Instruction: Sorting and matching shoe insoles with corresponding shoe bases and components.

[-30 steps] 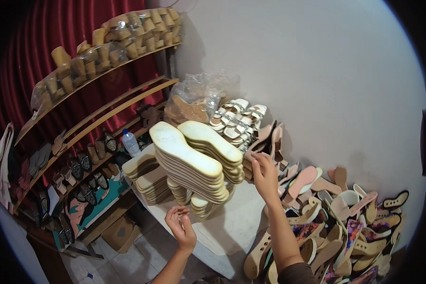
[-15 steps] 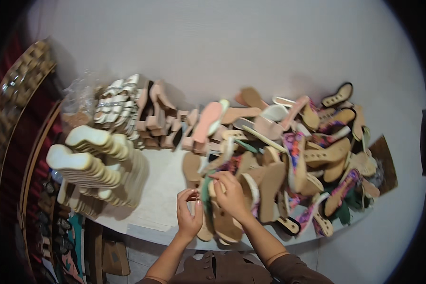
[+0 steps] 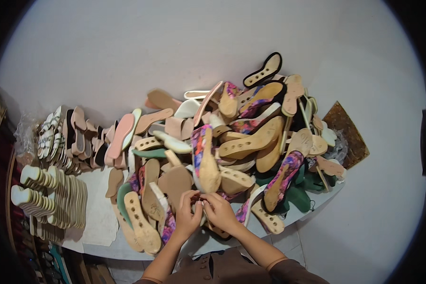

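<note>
My left hand (image 3: 188, 217) and my right hand (image 3: 221, 215) meet at the near edge of a heap of shoes, fingertips pinched together. What lies between the fingers is too small and too covered to make out. Just beyond them is a broad brown sole (image 3: 175, 182); a floral-covered shoe with a tan sole (image 3: 207, 173) stands behind. To the left, a pale shoe bottom with a row of holes (image 3: 141, 225) rests beside a green piece (image 3: 123, 201). Another holed shoe bottom (image 3: 268, 220) lies right of my right hand.
Stacked cream sole pieces (image 3: 71, 196) stand at the table's left, with white strappy sandals (image 3: 49, 137) behind them. White paper (image 3: 99, 208) covers the tabletop between stack and heap. A brown board (image 3: 348, 137) leans at the right end. A wall (image 3: 175, 42) rises behind.
The view has swung right, so the heap sits farther left in the picture. My right hand has come off the green piece and joined my left hand.
</note>
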The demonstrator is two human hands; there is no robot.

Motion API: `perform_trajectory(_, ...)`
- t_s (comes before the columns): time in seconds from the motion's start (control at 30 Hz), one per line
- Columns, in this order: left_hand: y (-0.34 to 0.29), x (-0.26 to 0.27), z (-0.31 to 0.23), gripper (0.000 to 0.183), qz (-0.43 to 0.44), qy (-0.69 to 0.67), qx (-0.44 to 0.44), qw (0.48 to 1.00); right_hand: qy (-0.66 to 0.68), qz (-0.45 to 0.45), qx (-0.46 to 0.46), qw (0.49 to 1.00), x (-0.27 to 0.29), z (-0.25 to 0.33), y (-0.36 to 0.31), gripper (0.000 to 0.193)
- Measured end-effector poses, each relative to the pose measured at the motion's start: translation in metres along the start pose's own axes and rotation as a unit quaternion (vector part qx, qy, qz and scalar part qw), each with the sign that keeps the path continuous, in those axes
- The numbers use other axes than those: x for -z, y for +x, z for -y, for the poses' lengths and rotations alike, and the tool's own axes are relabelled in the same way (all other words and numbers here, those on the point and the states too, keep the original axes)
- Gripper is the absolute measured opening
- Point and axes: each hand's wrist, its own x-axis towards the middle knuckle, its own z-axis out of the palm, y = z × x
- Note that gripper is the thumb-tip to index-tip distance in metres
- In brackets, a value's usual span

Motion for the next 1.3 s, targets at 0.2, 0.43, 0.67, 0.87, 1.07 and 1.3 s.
perform_trajectory(0.2, 0.028, -0.044, -0.023, 0.025, 0.026, -0.006, -0.009, 1.000, -0.030, 0.000, 0.013, 0.999, 0.049, -0.025, 0.004, 0.022)
perform_trajectory(0.43, 0.076, -0.055, -0.033, 0.025, 0.003, 0.075, -0.084, 0.994, -0.033, -0.027, 0.026, 0.999, 0.088, -0.037, 0.033, 0.021)
perform_trajectory(0.67, 0.117, -0.065, -0.052, 0.027, -0.008, 0.085, -0.133, 0.987, -0.515, -0.141, 0.146, 0.833, 0.198, -0.053, 0.144, 0.039)
perform_trajectory(0.87, 0.128, -0.081, -0.066, 0.028, 0.048, 0.027, -0.139, 0.989, -0.588, -0.148, 0.036, 0.794, 0.230, -0.106, 0.190, 0.045)
perform_trajectory(1.07, 0.116, -0.072, -0.071, 0.025, 0.089, 0.013, -0.151, 0.984, -0.594, -0.269, -0.075, 0.754, 0.245, -0.122, 0.197, 0.039)
perform_trajectory(1.3, 0.094, -0.051, -0.052, 0.022, 0.090, -0.029, -0.082, 0.992, 0.123, -0.444, -0.007, 0.887, 0.248, -0.091, 0.141, 0.038)
